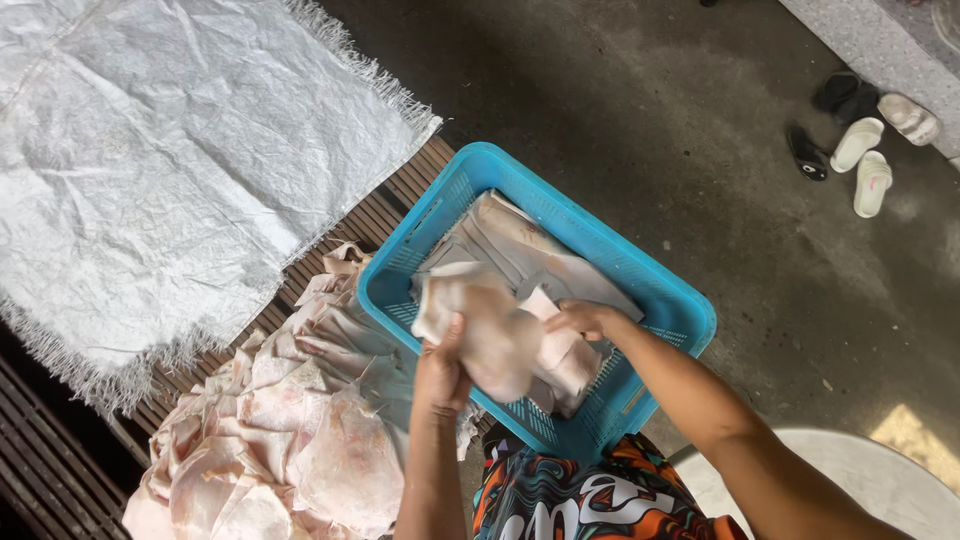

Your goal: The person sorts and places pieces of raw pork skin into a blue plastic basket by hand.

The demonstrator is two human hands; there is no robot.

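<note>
- The left hand (pixel 442 372) is closed around the lower edge of a pale, floppy sheet (pixel 480 325), holding it up over the near part of a blue plastic basket (pixel 640 275)
- The sheet's upper part looks blurred; it hangs above the hand, its long axis running up and to the left
- The right hand (pixel 585 318) lies just right of that sheet, fingers curled down onto the pale pieces (pixel 520 245) left in the basket; whether it grips one or only presses on it cannot be told
- Both hands are close together over the basket, the left nearer the basket's left rim
- Just left of the basket, touching its side, lies a heap of pinkish pale sheets (pixel 290 440) on a dark slatted platform (pixel 395 195)
- Further left, a white woven sack (pixel 170 150) lies spread flat on the same slats
- Nothing stands between the held sheet and the heap except the basket's rim
- Sandals (pixel 865 165) lie well apart on the concrete floor (pixel 700 130)
</note>
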